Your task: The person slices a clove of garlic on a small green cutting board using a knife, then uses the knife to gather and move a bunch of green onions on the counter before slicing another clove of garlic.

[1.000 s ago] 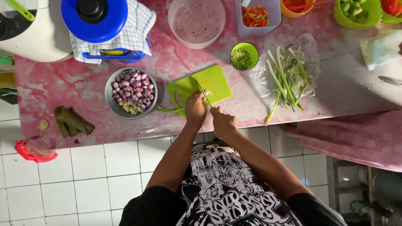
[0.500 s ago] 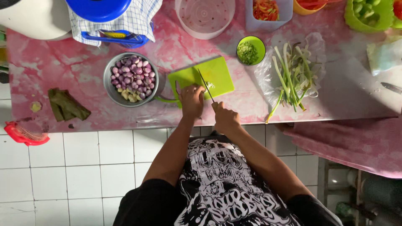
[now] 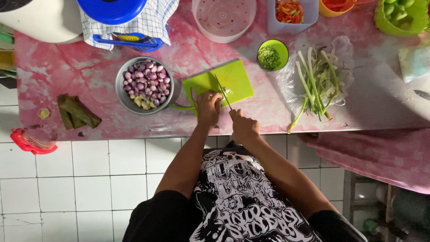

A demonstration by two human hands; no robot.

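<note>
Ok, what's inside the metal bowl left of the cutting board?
The metal bowl holds purple shallots with some paler peeled pieces at the near edge. Whatever lies beneath that pile is covered.

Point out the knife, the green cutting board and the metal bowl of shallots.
knife (image 3: 222,92), head view, middle of the blade.
green cutting board (image 3: 239,79), head view, bare right part.
metal bowl (image 3: 120,85), head view, left rim.

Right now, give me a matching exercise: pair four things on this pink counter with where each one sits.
Things:
1. round metal bowl of purple shallots
2. small green bowl of chopped greens
3. long green onion stalks
4. long thin knife

Places:
A. on clear plastic, right of the board
B. in the right hand
C. left of the green plastic cutting board
D. just beyond the board's far right corner

Pairs: 1-C, 2-D, 3-A, 4-B
</note>
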